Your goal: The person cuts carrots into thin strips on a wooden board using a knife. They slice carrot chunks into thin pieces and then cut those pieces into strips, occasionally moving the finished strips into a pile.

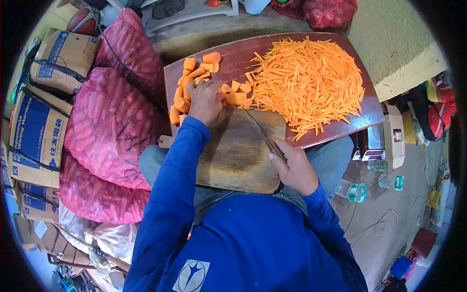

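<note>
My right hand is wrapped round the handle of a knife. The blade points away and to the left, over the worn wooden cutting board on my lap. My left hand reaches past the board's far left corner into a group of peeled carrot chunks. Its fingers look spread over the chunks, with the tips partly hidden among them. Right of that hand lie more carrot chunks. A large heap of carrot sticks covers the right side of the dark red table.
Pink mesh sacks and strapped cardboard boxes are stacked at my left. At my right, plastic bottles lie on the floor near an open carton. Beyond the table is a concrete ledge with another mesh sack.
</note>
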A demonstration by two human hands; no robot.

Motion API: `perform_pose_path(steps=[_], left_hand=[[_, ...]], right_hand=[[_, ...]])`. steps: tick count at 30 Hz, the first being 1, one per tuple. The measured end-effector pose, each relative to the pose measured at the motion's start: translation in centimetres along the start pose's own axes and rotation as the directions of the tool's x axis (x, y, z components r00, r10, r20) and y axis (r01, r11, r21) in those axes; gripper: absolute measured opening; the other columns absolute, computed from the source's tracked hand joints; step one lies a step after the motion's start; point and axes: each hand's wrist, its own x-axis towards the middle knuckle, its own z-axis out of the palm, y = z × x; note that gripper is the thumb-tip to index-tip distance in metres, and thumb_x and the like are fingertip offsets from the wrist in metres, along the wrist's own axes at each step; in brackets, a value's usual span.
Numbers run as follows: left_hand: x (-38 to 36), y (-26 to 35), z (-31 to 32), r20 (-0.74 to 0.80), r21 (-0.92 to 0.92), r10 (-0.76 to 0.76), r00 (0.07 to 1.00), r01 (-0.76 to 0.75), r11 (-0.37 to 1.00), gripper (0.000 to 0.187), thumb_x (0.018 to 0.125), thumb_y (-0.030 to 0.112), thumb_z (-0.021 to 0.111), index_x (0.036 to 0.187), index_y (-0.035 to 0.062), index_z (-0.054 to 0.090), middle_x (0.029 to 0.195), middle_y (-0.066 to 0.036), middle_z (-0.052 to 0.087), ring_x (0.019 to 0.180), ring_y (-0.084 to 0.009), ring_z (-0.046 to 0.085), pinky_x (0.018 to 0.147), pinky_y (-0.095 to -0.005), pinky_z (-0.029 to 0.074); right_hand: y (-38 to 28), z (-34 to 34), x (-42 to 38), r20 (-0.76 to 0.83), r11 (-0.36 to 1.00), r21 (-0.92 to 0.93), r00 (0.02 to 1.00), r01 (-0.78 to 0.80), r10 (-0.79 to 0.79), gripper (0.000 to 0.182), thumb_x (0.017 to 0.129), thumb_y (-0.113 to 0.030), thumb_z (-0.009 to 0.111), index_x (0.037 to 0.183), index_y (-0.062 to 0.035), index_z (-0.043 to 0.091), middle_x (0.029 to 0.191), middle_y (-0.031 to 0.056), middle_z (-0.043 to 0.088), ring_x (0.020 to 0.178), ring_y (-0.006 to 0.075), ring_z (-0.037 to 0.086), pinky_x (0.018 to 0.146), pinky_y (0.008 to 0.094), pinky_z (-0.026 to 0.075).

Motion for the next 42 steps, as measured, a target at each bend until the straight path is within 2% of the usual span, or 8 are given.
perform_pose_path(steps=[2, 9, 12, 14, 17, 35, 37, 42], left_hand=[[-0.7, 0.8, -1.2, -0.076, -0.243, -0.125, 0.989, 0.103, 0.965, 0.021, 0.085, 0.014, 0.080, 0.106, 0.0089, 0.078, 0.104, -0.010, 0.077, 0.101, -0.0312, 0.068, 0.094, -0.0501, 0.038], [-7.0, 6.7, -4.4, -0.049, -0.089, 0.102, 0.994, -0.106, 0.990, 0.020, 0.088, 0.013, 0.082, 0.106, 0.0071, 0.078, 0.092, -0.009, 0.074, 0.094, -0.0308, 0.068, 0.084, -0.0436, 0.044], [-10.9, 9.3, -4.1, -0.061, -0.470, -0.090, 0.994, 0.051, 0.881, 0.023, 0.087, 0.007, 0.082, 0.109, 0.0046, 0.077, 0.093, -0.010, 0.073, 0.093, -0.0328, 0.068, 0.081, -0.0445, 0.050], [-12.1, 10.0, -4.3, 0.239, -0.672, -0.373, 0.896, 0.430, 0.602, 0.027, 0.086, 0.002, 0.081, 0.112, 0.0024, 0.075, 0.101, -0.013, 0.073, 0.097, -0.0360, 0.068, 0.086, -0.0456, 0.053], [-12.8, 8.9, -4.2, -0.016, -0.466, -0.231, 0.973, 0.197, 0.862, 0.030, 0.087, 0.005, 0.082, 0.115, 0.0016, 0.074, 0.110, -0.015, 0.071, 0.099, -0.0390, 0.067, 0.089, -0.0459, 0.054], [-14.7, 8.9, -4.8, -0.019, -0.311, 0.038, 0.999, -0.042, 0.949, 0.037, 0.072, 0.000, 0.073, 0.109, 0.0052, 0.073, 0.110, -0.010, 0.064, 0.105, -0.0333, 0.059, 0.090, -0.0471, 0.044], [-14.9, 8.9, -4.7, 0.002, -0.305, 0.035, 0.999, -0.032, 0.952, 0.040, 0.072, 0.002, 0.074, 0.111, 0.0049, 0.074, 0.111, -0.010, 0.064, 0.107, -0.0332, 0.059, 0.092, -0.0476, 0.044], [-14.6, 9.0, -5.5, 0.063, -0.204, 0.087, 0.994, -0.072, 0.976, 0.041, 0.075, 0.009, 0.073, 0.116, 0.0035, 0.075, 0.113, -0.010, 0.065, 0.110, -0.0321, 0.059, 0.095, -0.0488, 0.044]], right_hand=[[-0.1, -0.2, 0.0, 0.001, 0.999, 0.011, 1.000, -0.031, 0.031, 0.033, 0.102, -0.011, 0.069, 0.131, 0.0026, 0.064, 0.092, 0.0292, 0.069, 0.085, 0.0479, 0.071, 0.076, 0.0464, 0.056], [0.2, -0.3, 0.1, 0.000, 0.999, -0.028, 1.000, -0.018, 0.018, 0.033, 0.102, -0.012, 0.069, 0.131, 0.0033, 0.064, 0.092, 0.0285, 0.069, 0.084, 0.0453, 0.072, 0.076, 0.0456, 0.056], [0.6, 0.0, 0.2, -0.003, 1.000, -0.030, 1.000, 0.007, -0.007, 0.032, 0.102, -0.013, 0.069, 0.130, 0.0038, 0.065, 0.091, 0.0283, 0.069, 0.084, 0.0441, 0.072, 0.075, 0.0454, 0.056], [0.8, -0.2, 0.3, 0.001, 0.999, -0.026, 0.999, 0.037, -0.037, 0.032, 0.102, -0.013, 0.069, 0.129, 0.0040, 0.065, 0.091, 0.0283, 0.069, 0.083, 0.0437, 0.072, 0.075, 0.0452, 0.056], [0.5, -0.5, 0.7, 0.053, 0.999, -0.022, 0.998, -0.037, 0.038, 0.033, 0.102, -0.013, 0.069, 0.129, 0.0038, 0.066, 0.090, 0.0275, 0.069, 0.081, 0.0413, 0.072, 0.075, 0.0446, 0.055], [-3.6, -0.8, -3.4, 0.339, 0.982, -0.041, 0.922, -0.186, 0.189, 0.041, 0.105, -0.015, 0.066, 0.143, 0.0019, 0.061, 0.095, 0.0215, 0.071, 0.080, 0.0308, 0.071, 0.076, 0.0397, 0.056], [-3.7, 0.1, -3.0, 0.321, 0.987, -0.021, 0.934, -0.159, 0.158, 0.037, 0.106, -0.018, 0.064, 0.139, -0.0021, 0.057, 0.094, 0.0285, 0.069, 0.091, 0.0508, 0.070, 0.076, 0.0497, 0.055], [-3.3, 1.3, -3.1, 0.310, 0.990, -0.137, 0.948, -0.027, 0.069, 0.048, 0.106, -0.019, 0.065, 0.148, -0.0007, 0.052, 0.103, 0.0307, 0.073, 0.098, 0.0521, 0.072, 0.081, 0.0548, 0.057]])
